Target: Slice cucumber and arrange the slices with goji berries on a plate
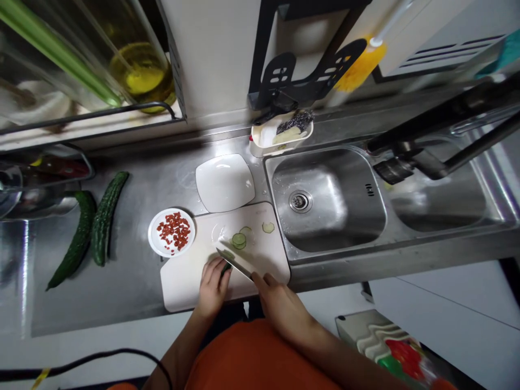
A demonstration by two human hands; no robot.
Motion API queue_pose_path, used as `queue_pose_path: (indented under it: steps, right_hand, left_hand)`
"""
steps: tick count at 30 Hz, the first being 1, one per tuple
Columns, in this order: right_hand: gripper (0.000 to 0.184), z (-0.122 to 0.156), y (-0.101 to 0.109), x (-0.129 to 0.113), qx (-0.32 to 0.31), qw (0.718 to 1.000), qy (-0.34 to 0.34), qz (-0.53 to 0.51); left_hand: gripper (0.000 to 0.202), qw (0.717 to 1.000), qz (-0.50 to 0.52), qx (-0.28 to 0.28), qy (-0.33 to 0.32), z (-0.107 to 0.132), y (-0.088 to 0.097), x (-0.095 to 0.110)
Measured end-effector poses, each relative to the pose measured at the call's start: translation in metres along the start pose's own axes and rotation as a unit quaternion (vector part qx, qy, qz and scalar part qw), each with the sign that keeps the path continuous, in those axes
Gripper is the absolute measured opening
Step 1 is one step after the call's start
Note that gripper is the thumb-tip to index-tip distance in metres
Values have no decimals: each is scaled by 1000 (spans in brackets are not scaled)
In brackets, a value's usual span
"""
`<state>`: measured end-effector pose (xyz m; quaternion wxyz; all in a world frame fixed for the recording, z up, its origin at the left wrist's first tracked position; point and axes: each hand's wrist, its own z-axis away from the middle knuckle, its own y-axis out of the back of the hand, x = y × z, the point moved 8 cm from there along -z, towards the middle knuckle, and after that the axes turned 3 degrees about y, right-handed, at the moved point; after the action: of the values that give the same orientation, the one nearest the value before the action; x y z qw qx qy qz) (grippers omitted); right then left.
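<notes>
My left hand (213,284) is closed over a short piece of cucumber (226,267) on the white cutting board (182,290); the fingers hide most of it. My right hand (278,300) grips the handle of a kitchen knife (238,265). The blade slants up and left, with its edge by the cucumber piece near my left fingertips. Beyond the blade, several thin cucumber slices (239,240) lie on the board, and one slice (268,227) rests apart toward its right end.
A plate of diced red pieces (152,234) touches the board's left side. Behind stands a square white plate (225,181). Two whole cucumbers (106,222) lie at left. The steel sink (331,227) adjoins at right, with a sponge caddy (280,147) behind and a black faucet (400,157) above.
</notes>
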<state>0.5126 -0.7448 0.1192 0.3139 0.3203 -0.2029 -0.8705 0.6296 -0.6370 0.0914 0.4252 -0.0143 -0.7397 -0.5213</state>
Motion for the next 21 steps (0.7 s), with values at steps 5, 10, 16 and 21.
queue_pose_path:
  steps: [5, 10, 16, 21]
  right_hand:
    - [44, 2, -5, 1, 19, 1000, 7, 13]
    - [46, 4, -6, 1, 24, 999, 5, 22]
    - [48, 8, -3, 0, 23, 999, 7, 35]
    - [51, 9, -1, -1, 7, 999, 12, 29]
  left_hand:
    - [31, 1000, 8, 12, -18, 1, -1, 0]
    - [29, 999, 15, 24, -19, 2, -2, 1]
    - [29, 999, 20, 28, -21, 1, -3, 1]
    - [27, 999, 21, 35, -30, 0, -1, 3]
